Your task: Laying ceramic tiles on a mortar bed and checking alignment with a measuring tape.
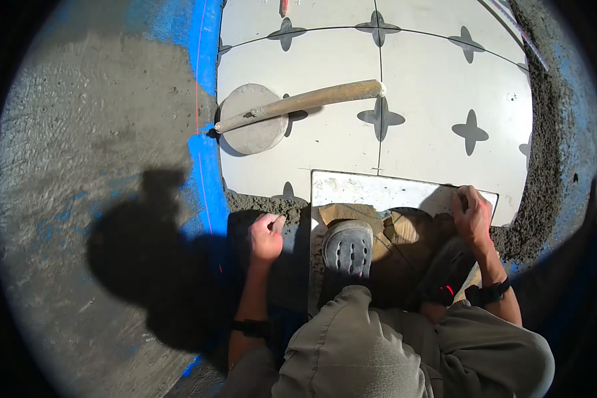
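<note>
white board (391, 192) under curled right hand (472, 217)

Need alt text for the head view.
Looking down: right hand at the far right corner of a white board, left hand curled left of it, gray clog between them. Beyond, a wooden handle lies across a round pale disc on pale patterned tiles.
</note>
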Tool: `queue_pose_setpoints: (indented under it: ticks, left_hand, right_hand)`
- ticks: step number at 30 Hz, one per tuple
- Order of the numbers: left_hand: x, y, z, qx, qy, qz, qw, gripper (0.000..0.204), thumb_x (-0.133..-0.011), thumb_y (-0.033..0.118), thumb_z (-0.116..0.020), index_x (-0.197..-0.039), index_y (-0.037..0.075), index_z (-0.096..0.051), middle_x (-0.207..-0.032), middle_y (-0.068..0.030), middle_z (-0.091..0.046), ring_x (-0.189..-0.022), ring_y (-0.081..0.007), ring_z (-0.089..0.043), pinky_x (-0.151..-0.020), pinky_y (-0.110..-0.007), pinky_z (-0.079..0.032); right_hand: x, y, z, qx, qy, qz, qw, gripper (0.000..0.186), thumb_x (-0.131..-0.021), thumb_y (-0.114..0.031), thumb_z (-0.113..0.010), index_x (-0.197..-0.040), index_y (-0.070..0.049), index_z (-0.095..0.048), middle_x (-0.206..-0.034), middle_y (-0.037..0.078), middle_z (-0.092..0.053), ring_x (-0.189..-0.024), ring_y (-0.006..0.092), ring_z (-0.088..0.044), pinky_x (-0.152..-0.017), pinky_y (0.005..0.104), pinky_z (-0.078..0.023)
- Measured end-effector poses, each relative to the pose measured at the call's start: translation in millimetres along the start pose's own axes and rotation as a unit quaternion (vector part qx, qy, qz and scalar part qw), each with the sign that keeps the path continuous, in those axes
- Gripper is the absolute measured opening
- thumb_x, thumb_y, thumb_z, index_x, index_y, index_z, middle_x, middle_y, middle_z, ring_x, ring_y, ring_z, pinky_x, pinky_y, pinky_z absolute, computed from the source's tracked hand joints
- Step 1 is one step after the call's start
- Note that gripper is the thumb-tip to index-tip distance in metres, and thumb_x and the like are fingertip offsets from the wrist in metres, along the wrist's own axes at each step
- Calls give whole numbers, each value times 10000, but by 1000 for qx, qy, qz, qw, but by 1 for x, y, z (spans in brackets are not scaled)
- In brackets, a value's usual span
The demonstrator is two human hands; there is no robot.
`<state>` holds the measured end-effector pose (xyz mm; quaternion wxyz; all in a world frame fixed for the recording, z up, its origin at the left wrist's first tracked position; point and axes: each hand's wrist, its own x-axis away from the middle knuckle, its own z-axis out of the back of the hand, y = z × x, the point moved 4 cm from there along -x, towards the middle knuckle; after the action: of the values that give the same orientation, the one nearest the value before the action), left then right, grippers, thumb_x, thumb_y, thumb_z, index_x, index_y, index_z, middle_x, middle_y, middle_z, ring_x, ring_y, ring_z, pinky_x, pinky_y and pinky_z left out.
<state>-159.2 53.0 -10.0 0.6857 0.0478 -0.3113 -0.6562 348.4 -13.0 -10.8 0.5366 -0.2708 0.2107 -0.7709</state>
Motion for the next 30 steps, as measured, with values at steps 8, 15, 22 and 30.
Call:
queue_pose_setpoints:
  ticks: [8, 15, 22, 30]
  left_hand:
    - [-54, 115, -32, 62, 50, -71, 994, 163, -994, 136, -663, -992, -26, -686, -794, -225, -684, -707, -356, -677, -690, -418, -530]
    - [-73, 138, -51, -51, 60, -106, 991, 157, -994, 119, -610, -936, -27, -598, -843, -276, -672, -808, -498, -667, -712, -570, -506]
    - [-75, 156, -53, -114, 25, -107, 987, 154, -1017, 124, -560, -981, -24, -581, -932, -280, -677, -889, -480, -669, -756, -570, -509]
    - [-74, 167, -66, -28, 3, -154, 988, 115, -990, 69, -573, -963, -43, -573, -928, -301, -660, -911, -537, -631, -760, -590, -481]
  right_hand:
    - [1, 5, -2, 11, 20, 24, 999, 133, -939, -145, -721, -911, -42, -641, -812, 184, -692, -703, 396, -679, -631, 447, -522]
    - [1, 2, 0, 7, 14, 15, 1000, 132, -935, -130, -726, -898, -42, -634, -801, 180, -691, -686, 390, -680, -615, 440, -522]
    - [1, 4, 0, 11, 20, 32, 999, 126, -933, -122, -728, -904, -45, -633, -798, 185, -690, -686, 403, -676, -613, 448, -522]
    - [1, 3, -1, 17, 17, 26, 999, 120, -928, -116, -734, -909, -42, -641, -802, 192, -693, -693, 412, -678, -612, 448, -524]
